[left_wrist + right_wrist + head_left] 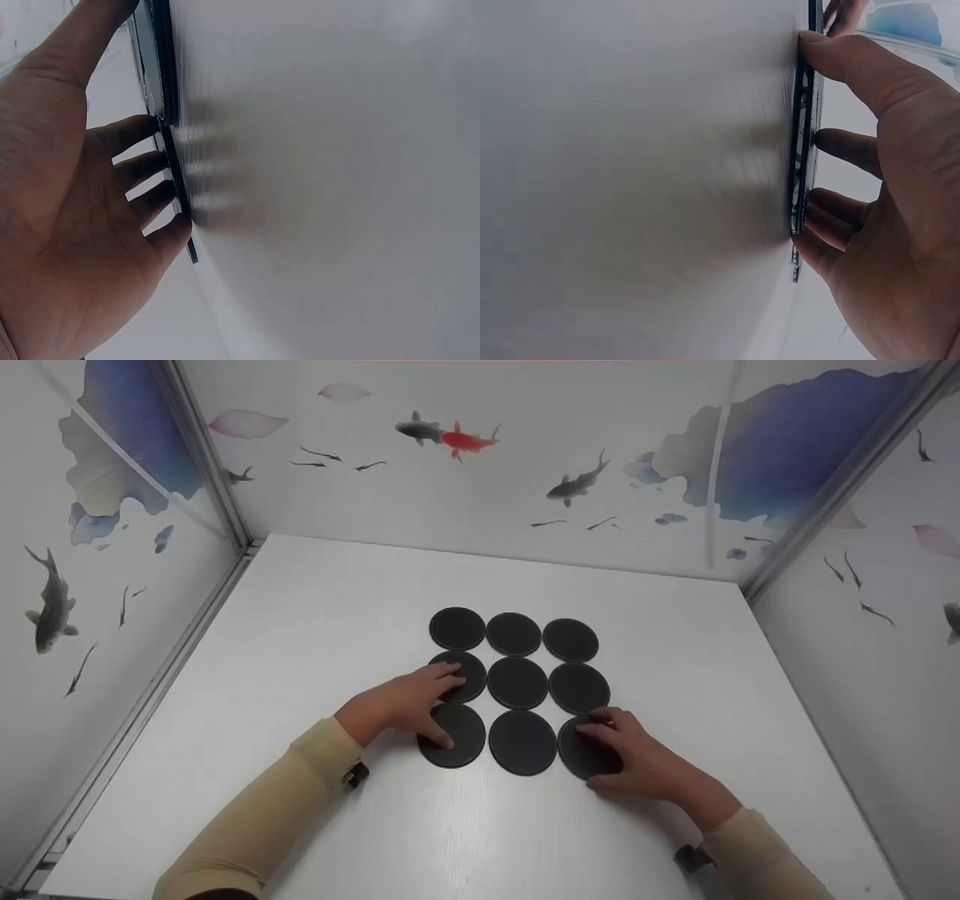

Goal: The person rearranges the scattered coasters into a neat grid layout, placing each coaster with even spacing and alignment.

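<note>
Flat round black coasters lie on the white table in three rows of three. My left hand (409, 701) reaches in from the left, its thumb on the front-left coaster (461, 750) and its outstretched fingers on the middle-left coaster (475, 688). At the front right, my right hand (646, 761) holds the front-right coaster (579, 751) by its edges, thumb on the near side and fingers toward the far side. The right wrist view shows that thumb touching the edge of the coaster (801, 142). Between the hands lies the front-middle coaster (523, 742), untouched.
Behind the hands stands the back row, with its left coaster (457, 628), middle coaster (514, 634) and right coaster (571, 640). White panels with painted fish enclose the table (337, 585) at the back and both sides.
</note>
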{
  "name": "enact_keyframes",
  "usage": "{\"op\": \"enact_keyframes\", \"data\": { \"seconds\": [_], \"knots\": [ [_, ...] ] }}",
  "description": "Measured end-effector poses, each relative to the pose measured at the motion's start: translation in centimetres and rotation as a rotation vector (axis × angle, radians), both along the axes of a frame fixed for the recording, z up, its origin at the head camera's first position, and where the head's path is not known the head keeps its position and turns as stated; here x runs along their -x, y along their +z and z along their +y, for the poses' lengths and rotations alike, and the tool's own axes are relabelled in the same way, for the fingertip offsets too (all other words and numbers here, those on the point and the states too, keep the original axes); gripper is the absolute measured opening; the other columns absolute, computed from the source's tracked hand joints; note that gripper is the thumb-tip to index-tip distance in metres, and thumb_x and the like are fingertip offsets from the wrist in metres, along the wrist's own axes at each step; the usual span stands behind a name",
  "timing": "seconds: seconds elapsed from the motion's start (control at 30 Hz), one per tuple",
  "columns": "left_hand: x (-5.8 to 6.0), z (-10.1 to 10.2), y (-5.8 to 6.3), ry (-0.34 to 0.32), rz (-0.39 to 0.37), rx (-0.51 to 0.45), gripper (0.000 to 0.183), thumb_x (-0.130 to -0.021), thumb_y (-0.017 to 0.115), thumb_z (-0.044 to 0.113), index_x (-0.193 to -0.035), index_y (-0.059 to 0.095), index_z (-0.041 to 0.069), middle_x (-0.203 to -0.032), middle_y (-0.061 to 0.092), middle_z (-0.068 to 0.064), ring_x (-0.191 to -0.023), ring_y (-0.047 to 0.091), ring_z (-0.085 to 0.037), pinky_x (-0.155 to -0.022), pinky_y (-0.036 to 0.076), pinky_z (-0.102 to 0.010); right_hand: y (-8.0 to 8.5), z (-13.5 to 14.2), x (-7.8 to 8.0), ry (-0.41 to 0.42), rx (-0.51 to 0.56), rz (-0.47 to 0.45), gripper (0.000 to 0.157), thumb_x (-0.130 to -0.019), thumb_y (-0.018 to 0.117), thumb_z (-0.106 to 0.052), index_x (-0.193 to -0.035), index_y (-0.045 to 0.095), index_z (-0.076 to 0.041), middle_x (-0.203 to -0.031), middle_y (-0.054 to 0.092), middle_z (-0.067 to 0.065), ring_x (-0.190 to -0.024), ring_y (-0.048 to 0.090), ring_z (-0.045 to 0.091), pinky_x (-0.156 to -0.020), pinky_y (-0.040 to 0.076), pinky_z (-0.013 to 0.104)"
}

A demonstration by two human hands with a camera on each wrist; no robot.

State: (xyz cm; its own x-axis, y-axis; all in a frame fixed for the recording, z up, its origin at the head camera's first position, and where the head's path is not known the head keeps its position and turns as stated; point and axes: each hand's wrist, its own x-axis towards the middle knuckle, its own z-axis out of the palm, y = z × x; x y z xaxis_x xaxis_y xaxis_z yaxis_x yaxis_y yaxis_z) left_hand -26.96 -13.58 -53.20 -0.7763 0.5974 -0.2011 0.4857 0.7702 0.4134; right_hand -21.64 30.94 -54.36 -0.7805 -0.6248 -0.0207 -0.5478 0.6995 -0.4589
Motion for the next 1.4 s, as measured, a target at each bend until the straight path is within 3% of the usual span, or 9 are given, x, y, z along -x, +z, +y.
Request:
{"op": "enact_keyframes", "data": {
  "seconds": [0.7, 1.0, 1.17, 1.4],
  "knots": [
    [0.0, -0.1, 0.1, 0.004, 0.004, -0.003, 0.115, -0.083, 0.093, 0.06, -0.173, 0.038, 0.014, -0.184, 0.021, -0.006, -0.169, 0.018, -0.029, -0.132, 0.031, -0.047, 0.1, -0.1, 0.4, -0.004, 0.014, -0.023, 0.077, -0.089, 0.095, -0.032, -0.158, 0.061, -0.019, -0.166, 0.038, 0.017, -0.153, 0.04, 0.038, -0.117, 0.047, 0.06],
    [0.1, -0.1, 0.0, -0.013, 0.025, -0.005, 0.115, -0.083, 0.093, 0.06, -0.172, 0.039, 0.012, -0.182, 0.024, -0.009, -0.168, 0.023, -0.031, -0.132, 0.03, -0.046, 0.1, -0.2, 0.6, -0.009, 0.032, -0.024, 0.075, -0.091, 0.093, -0.044, -0.156, 0.063, -0.019, -0.163, 0.042, 0.015, -0.15, 0.043, 0.036, -0.117, 0.048, 0.059],
    [0.3, -0.6, 0.4, 0.015, 0.04, -0.057, 0.109, -0.086, 0.089, 0.063, -0.171, 0.041, 0.014, -0.182, 0.026, -0.009, -0.166, 0.028, -0.031, -0.131, 0.032, -0.048, 0.6, 0.1, 1.5, -0.043, 0.076, 0.007, 0.061, -0.097, 0.088, -0.04, -0.149, 0.068, -0.015, -0.156, 0.05, 0.014, -0.147, 0.047, 0.036, -0.117, 0.048, 0.06],
    [1.2, -2.5, 1.4, 0.103, 0.152, -0.128, 0.092, -0.096, 0.084, 0.056, -0.167, 0.047, 0.01, -0.179, 0.031, -0.012, -0.165, 0.032, -0.033, -0.131, 0.033, -0.051, 1.2, 1.4, 3.9, -0.071, 0.161, 0.062, 0.051, -0.101, 0.085, -0.03, -0.143, 0.069, -0.006, -0.149, 0.055, 0.014, -0.143, 0.051, 0.037, -0.117, 0.046, 0.063]
  ]
}}
